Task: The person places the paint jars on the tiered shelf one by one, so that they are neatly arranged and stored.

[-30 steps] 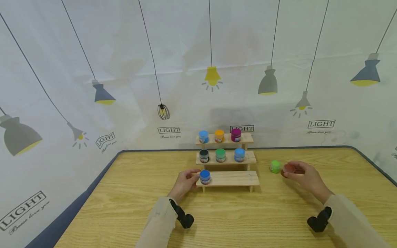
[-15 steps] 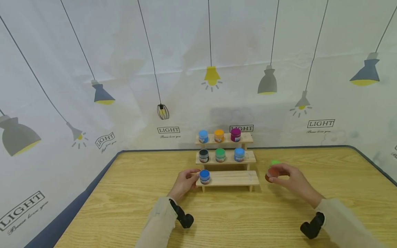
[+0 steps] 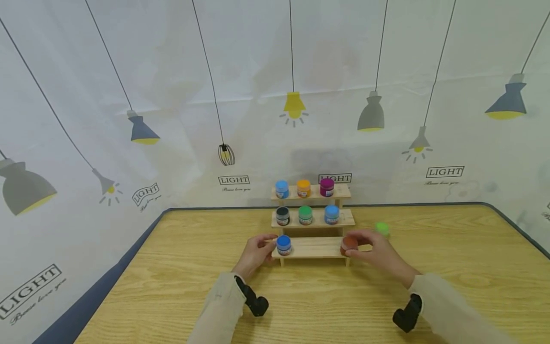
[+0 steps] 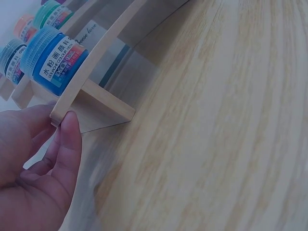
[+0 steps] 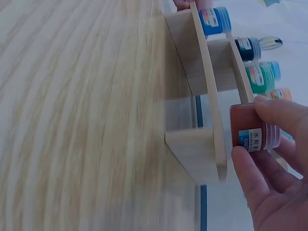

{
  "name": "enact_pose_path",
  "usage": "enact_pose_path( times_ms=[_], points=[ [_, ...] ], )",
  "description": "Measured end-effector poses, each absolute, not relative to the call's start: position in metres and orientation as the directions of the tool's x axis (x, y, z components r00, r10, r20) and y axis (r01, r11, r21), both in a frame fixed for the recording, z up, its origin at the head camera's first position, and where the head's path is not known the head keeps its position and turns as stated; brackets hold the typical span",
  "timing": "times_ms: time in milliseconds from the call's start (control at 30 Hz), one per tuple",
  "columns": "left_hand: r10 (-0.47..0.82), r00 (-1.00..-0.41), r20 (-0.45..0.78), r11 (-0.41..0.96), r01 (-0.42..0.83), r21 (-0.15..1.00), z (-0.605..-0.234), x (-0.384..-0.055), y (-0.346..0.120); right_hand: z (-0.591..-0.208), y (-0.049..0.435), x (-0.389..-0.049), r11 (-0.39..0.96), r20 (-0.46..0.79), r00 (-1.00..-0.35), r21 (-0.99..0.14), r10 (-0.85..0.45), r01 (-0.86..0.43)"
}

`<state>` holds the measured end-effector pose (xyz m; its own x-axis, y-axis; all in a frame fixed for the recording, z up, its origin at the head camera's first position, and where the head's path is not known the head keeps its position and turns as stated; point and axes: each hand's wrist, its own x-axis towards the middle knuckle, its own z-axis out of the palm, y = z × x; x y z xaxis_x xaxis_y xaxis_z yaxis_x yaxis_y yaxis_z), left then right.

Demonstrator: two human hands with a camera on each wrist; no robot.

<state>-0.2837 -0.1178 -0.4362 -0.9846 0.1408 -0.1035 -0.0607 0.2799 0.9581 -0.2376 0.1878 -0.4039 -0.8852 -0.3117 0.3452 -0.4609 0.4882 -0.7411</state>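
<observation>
My right hand [image 3: 382,251] holds a reddish-brown gouache paint jar [image 5: 246,120] between thumb and fingers, at the right end of the lowest step of a wooden three-tier display stand [image 3: 315,247]. In the right wrist view a narrow gap shows between the jar's base and the board. My left hand [image 4: 45,168] pinches the left end of that same lowest board between thumb and fingers. Just beside those fingers a dark blue paint jar [image 3: 284,245] stands upright on the board.
The middle tier bears a black jar [image 3: 282,216], a green jar [image 3: 305,215] and a blue jar [image 3: 332,215]. Light blue [image 3: 281,189], orange [image 3: 303,188] and purple [image 3: 327,188] jars line the top. A lime-green jar [image 3: 382,228] stands on the table behind my right hand.
My right hand has carried the reddish-brown jar leftward from beside the lime-green jar to the lowest tier's right end. My left hand keeps its place on the stand.
</observation>
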Motion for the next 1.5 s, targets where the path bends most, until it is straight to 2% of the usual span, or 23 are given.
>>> enact_pose_path(
  times_ms=[200,800,1500],
  points=[
    [0.152,-0.983,-0.105,0.276,-0.060,0.959,-0.436,-0.282,-0.117,-0.403,0.169,-0.243,0.437,0.317,-0.891,-0.785,-0.325,-0.439],
    [0.169,-0.982,-0.086,0.251,-0.042,0.967,-0.436,-0.282,-0.119,-0.405,0.127,-0.254,0.399,0.327,-0.874,-0.793,-0.358,-0.460],
    [0.183,-0.979,-0.090,0.231,-0.046,0.972,-0.436,-0.283,-0.120,-0.408,0.105,-0.262,0.471,0.243,-0.915,-0.798,-0.321,-0.377]
  ],
)
